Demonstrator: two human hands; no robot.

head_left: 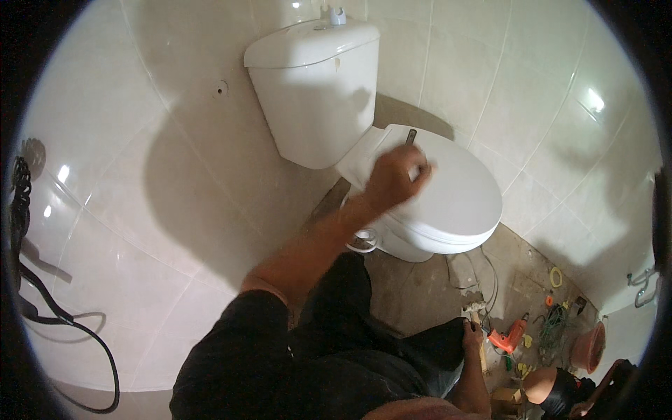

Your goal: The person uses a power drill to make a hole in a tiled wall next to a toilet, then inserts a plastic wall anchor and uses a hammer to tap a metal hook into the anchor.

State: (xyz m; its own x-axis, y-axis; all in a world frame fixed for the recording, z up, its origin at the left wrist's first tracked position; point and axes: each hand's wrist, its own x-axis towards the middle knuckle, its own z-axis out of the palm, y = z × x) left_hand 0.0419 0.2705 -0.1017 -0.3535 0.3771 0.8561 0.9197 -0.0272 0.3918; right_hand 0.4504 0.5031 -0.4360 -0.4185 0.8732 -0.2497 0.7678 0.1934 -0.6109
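My left hand is closed in a fist over the white toilet lid, slightly blurred by motion. A short dark metal rod sticks out from the top of this fist. Behind the hand stands the white cistern. Lower right, my right hand is beside my dark trouser leg, its fingers curled. What those fingers hold, if anything, is hidden. Close to it is a wooden-handled tool with a pale head, partly covered by the hand.
An orange power drill lies on the floor at right. Around it are a tangle of green wire, a yellow ring and a reddish bucket. Another person is at lower right. A black hose hangs at left.
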